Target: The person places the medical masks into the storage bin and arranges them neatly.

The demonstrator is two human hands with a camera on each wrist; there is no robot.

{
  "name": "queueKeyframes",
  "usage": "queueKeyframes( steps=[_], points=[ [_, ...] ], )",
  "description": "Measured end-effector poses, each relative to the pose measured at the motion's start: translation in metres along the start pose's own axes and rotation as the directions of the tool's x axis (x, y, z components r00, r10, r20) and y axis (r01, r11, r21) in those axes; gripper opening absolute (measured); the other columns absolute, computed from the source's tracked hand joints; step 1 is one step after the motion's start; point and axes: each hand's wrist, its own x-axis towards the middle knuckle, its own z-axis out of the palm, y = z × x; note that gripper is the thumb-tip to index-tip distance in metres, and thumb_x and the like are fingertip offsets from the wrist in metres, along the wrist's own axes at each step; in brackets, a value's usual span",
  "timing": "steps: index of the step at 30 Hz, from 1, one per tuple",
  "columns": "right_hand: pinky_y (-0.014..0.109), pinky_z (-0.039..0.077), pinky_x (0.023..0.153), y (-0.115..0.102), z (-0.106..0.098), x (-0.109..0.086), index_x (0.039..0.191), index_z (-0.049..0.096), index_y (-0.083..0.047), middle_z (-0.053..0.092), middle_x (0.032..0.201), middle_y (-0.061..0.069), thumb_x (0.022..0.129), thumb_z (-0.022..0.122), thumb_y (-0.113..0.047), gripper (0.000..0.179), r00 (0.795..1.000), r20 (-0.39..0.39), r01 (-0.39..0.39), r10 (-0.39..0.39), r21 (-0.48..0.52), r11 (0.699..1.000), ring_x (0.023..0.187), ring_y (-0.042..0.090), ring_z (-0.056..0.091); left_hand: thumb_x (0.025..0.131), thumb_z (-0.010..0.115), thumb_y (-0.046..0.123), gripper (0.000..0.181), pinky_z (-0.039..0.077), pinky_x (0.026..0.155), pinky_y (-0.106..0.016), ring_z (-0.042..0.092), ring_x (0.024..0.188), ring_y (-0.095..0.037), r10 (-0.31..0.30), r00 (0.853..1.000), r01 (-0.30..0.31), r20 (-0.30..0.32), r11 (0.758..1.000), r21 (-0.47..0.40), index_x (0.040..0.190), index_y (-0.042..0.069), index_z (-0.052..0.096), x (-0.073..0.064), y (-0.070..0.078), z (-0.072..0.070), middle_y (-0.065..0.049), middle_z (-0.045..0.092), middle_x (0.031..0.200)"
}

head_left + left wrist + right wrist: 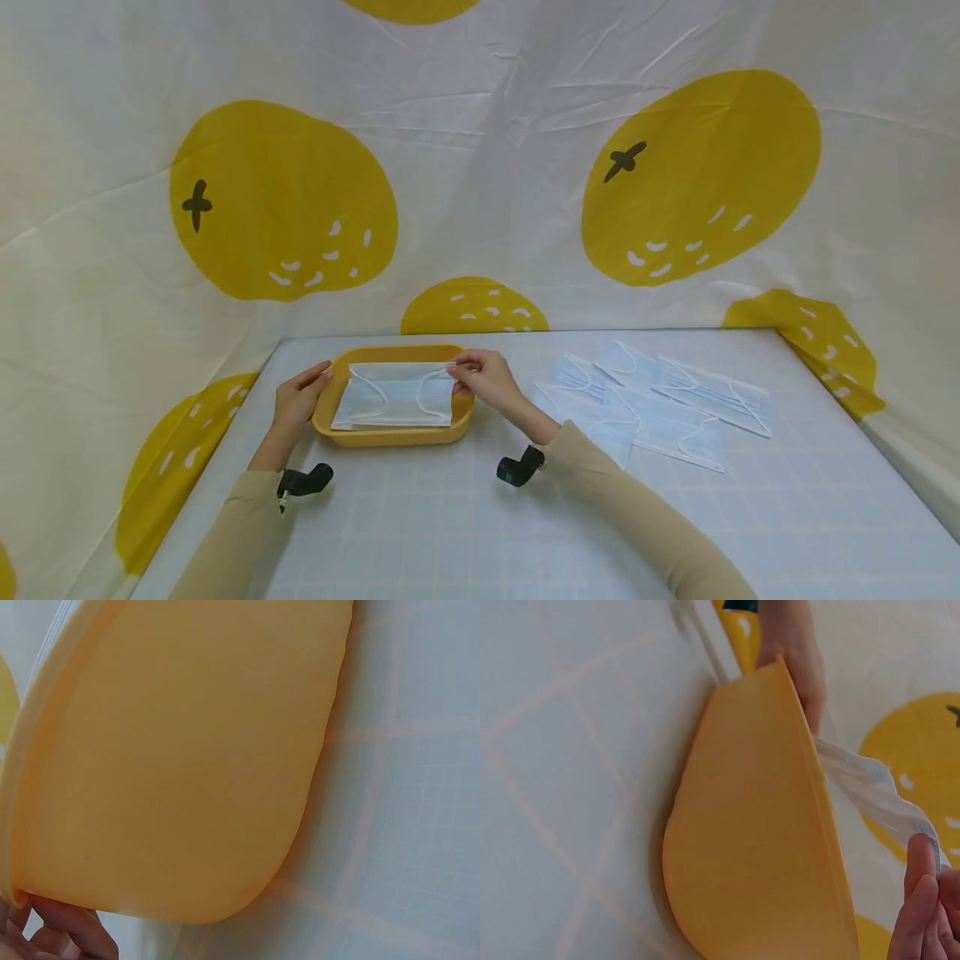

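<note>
A yellow oval-ended plastic tray (397, 437) stands on the table toward the left. My left hand (295, 406) holds its left end, with fingers (75, 928) curled at the rim in the left wrist view. A pale blue face mask (401, 393) with white ear loops lies across the tray, over another white edge at its lower side. My right hand (491, 382) pinches this mask by its upper right corner, between thumb and fingers. In the right wrist view, the pinched end of the mask (874, 787) rises above the tray rim.
Several more face masks (675, 417) lie loosely overlapped on the table right of the tray, close to my right forearm. The pale checked table (420, 525) meets a white curtain (487, 192) with yellow fruit prints at its back edge. Each wrist wears a small black camera (521, 467).
</note>
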Motion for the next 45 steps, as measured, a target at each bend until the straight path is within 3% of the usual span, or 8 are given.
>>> queueKeyframes(
  steps=[7, 12, 16, 21, 26, 31, 38, 45],
  points=[
    [0.032, 0.059, 0.063, 0.000, 0.009, 0.004, 0.102, 0.068, 0.004, 0.071, 0.082, 0.016, 0.092, 0.063, -0.011, 0.019, 1.000, 0.017, 0.011, -0.010, -0.007, 1.000, 0.075, 0.041, 0.068, 0.094, 0.061, 0.031, 0.048, 0.045, 0.070, -0.002, 0.051, 0.081, 0.015, 0.008, 1.000, -0.008, 0.004, 1.000, -0.009, 0.137, 0.011, 0.054, -0.001, 0.001, 0.001, -0.011, 0.053, 0.141],
    [0.029, 0.059, 0.064, 0.002, 0.013, 0.007, 0.103, 0.068, 0.003, 0.071, 0.085, 0.016, 0.093, 0.063, -0.014, 0.020, 0.999, 0.033, 0.001, 0.000, -0.026, 1.000, 0.081, 0.044, 0.067, 0.093, 0.063, 0.032, 0.049, 0.045, 0.069, -0.002, 0.051, 0.080, 0.015, 0.008, 1.000, -0.008, -0.004, 1.000, -0.014, 0.136, 0.010, 0.055, -0.002, 0.001, 0.001, -0.004, 0.060, 0.132],
    [0.034, 0.060, 0.067, 0.005, 0.016, 0.010, 0.103, 0.068, 0.002, 0.070, 0.087, 0.017, 0.094, 0.062, -0.014, 0.020, 0.999, 0.035, -0.001, 0.002, -0.035, 0.999, 0.081, 0.043, 0.068, 0.093, 0.064, 0.031, 0.048, 0.045, 0.069, -0.003, 0.052, 0.078, 0.016, 0.014, 1.000, -0.014, -0.014, 1.000, -0.016, 0.134, 0.009, 0.057, -0.002, 0.001, 0.001, 0.002, 0.063, 0.124],
    [0.044, 0.059, 0.072, 0.009, 0.021, 0.012, 0.102, 0.067, 0.004, 0.070, 0.086, 0.018, 0.093, 0.062, -0.012, 0.018, 0.999, 0.035, 0.025, -0.023, -0.041, 0.999, 0.078, 0.042, 0.068, 0.094, 0.062, 0.030, 0.047, 0.045, 0.069, -0.002, 0.051, 0.080, 0.015, 0.009, 1.000, -0.009, -0.005, 1.000, -0.008, 0.135, 0.010, 0.056, -0.002, 0.001, 0.002, -0.007, 0.058, 0.134],
    [0.033, 0.059, 0.064, 0.013, 0.026, 0.013, 0.101, 0.069, 0.001, 0.072, 0.084, 0.016, 0.092, 0.064, -0.013, 0.017, 0.995, 0.049, 0.095, -0.089, -0.154, 0.983, 0.073, 0.036, 0.070, 0.095, 0.060, 0.031, 0.047, 0.044, 0.069, -0.001, 0.051, 0.086, 0.011, -0.004, 1.000, 0.004, 0.006, 1.000, -0.006, 0.137, 0.011, 0.054, -0.001, 0.001, 0.001, -0.012, 0.052, 0.142],
    [0.018, 0.051, 0.053, 0.013, 0.030, 0.010, 0.101, 0.069, -0.001, 0.073, 0.084, 0.013, 0.092, 0.065, -0.013, 0.016, 0.987, 0.069, 0.161, -0.147, -0.272, 0.949, 0.070, 0.031, 0.070, 0.095, 0.060, 0.031, 0.047, 0.044, 0.069, -0.002, 0.051, 0.085, 0.011, -0.005, 1.000, 0.005, 0.004, 1.000, -0.003, 0.137, 0.011, 0.054, -0.001, 0.001, 0.000, -0.012, 0.052, 0.141],
    [0.016, 0.050, 0.053, 0.013, 0.034, 0.008, 0.100, 0.069, -0.001, 0.073, 0.085, 0.012, 0.091, 0.066, -0.011, 0.014, 0.979, 0.070, 0.204, -0.192, -0.345, 0.916, 0.068, 0.027, 0.070, 0.094, 0.061, 0.030, 0.047, 0.045, 0.070, -0.002, 0.050, 0.084, 0.013, 0.005, 1.000, -0.005, 0.003, 1.000, -0.003, 0.137, 0.011, 0.054, -0.002, 0.001, -0.001, -0.009, 0.055, 0.138],
    [0.014, 0.049, 0.053, 0.013, 0.037, 0.008, 0.095, 0.070, -0.004, 0.072, 0.086, 0.008, 0.091, 0.066, -0.012, 0.010, 0.976, 0.057, 0.212, -0.208, -0.430, 0.877, 0.061, 0.011, 0.064, 0.095, 0.060, 0.032, 0.048, 0.044, 0.071, -0.001, 0.050, 0.086, 0.013, 0.016, 1.000, -0.016, 0.016, 1.000, 0.000, 0.138, 0.010, 0.053, -0.001, 0.000, -0.001, -0.013, 0.050, 0.144]
  ],
)
